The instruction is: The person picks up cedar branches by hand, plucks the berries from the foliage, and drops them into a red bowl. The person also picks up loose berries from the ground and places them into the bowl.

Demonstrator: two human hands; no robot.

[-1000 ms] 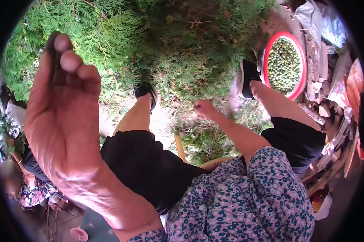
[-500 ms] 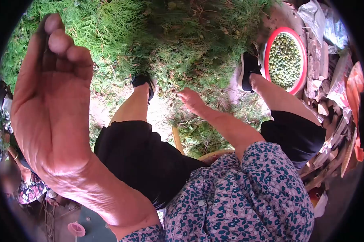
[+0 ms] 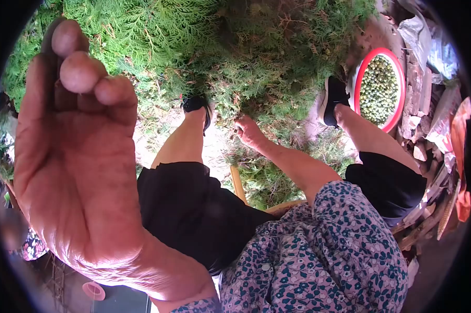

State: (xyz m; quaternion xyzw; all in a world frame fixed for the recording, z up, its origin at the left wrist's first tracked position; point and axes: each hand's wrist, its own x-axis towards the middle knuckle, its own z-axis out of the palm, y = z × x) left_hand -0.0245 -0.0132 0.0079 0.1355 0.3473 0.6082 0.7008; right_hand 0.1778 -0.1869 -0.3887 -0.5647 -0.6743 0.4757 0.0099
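Note:
My left hand [image 3: 84, 177] is raised close to the camera, palm toward it. Its fingers bend forward at the tips, and nothing shows in the palm. Lower down, between the knees, my right hand [image 3: 251, 134] has its fingers curled in beside the feathery green conifer sprigs [image 3: 277, 94]. Whatever those fingers pinch, if anything, is too small to make out. A deep heap of the same green branches [image 3: 157, 31] spreads across the ground beyond both hands.
A red-rimmed basin [image 3: 402, 88] full of small green pods or seeds [image 3: 377, 91] stands by my right foot. Broken wood [image 3: 414, 88] and plastic bags [image 3: 441, 57] line the right side. Flowered fabric [image 3: 34, 248] shows at the far left, near a pink round object [image 3: 93, 291].
My left hand has come nearer the camera and looks larger. My right hand has stayed low by the sprigs, with its fingers curled in more. The whole view has shifted slightly.

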